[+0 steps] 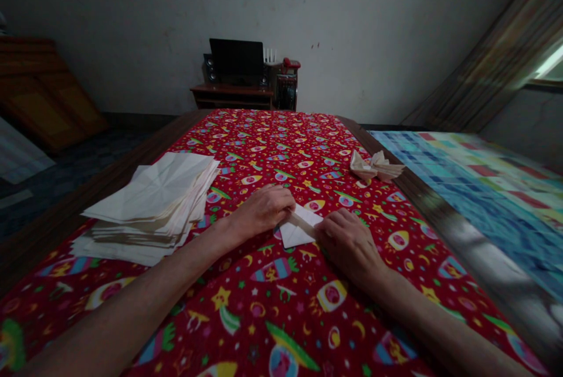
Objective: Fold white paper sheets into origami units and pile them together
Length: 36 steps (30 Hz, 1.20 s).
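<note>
A small folded white paper lies on the red patterned tablecloth in front of me. My left hand rests on the paper's left edge with its fingers curled and pressing down. My right hand presses the paper's right side, fingers bent and pinched on the fold. Both forearms reach in from the bottom of the view.
A thick stack of creased white sheets sits to the left of my hands. A finished folded paper shape lies near the table's right edge. A bed with a blue checked cover stands to the right. A desk with a monitor is at the far wall.
</note>
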{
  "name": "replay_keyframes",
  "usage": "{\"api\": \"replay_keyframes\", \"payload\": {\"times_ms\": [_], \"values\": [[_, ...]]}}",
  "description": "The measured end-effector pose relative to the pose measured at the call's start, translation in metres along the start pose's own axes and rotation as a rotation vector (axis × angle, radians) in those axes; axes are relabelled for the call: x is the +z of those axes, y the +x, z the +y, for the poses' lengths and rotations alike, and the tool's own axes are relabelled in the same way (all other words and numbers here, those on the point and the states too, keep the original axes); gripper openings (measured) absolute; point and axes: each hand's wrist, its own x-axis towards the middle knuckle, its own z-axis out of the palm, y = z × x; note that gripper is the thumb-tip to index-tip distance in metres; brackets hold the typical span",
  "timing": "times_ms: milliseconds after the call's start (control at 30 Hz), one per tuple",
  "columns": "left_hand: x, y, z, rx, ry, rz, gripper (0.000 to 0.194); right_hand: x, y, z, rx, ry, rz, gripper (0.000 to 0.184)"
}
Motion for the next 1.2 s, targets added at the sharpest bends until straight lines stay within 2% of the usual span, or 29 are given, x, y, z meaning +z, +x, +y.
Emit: {"api": "replay_keyframes", "payload": {"times_ms": [167, 267, 467, 600, 700, 900, 1033, 1200], "values": [[0.001, 0.001, 0.006, 0.022, 0.035, -0.023, 0.012, 0.001, 0.001, -0.001, 0.009, -0.047, 0.021, 0.023], [0.007, 0.004, 0.010, -0.031, 0.041, -0.023, 0.016, 0.003, 0.001, 0.000, 0.029, -0.047, 0.015, 0.022], [0.015, 0.006, 0.005, -0.163, -0.107, 0.006, 0.035, 0.003, 0.001, 0.001, 0.037, -0.014, -0.014, 0.023], [0.015, 0.004, 0.005, -0.107, -0.060, -0.008, 0.032, 0.002, 0.001, 0.001, 0.049, -0.019, -0.025, 0.022], [0.017, 0.003, 0.007, -0.094, -0.017, 0.028, 0.026, 0.002, 0.001, 0.001, 0.045, -0.023, -0.025, 0.022], [0.020, 0.002, 0.003, -0.073, -0.070, 0.046, 0.017, 0.002, 0.002, -0.001, 0.030, -0.040, 0.014, 0.019], [0.015, 0.001, 0.001, -0.046, -0.076, 0.050, 0.007, 0.001, 0.003, -0.002, 0.006, -0.066, 0.013, 0.019], [0.007, -0.002, -0.002, 0.063, 0.021, 0.032, 0.011, -0.006, 0.002, -0.005, -0.066, -0.134, -0.036, 0.018]]}}
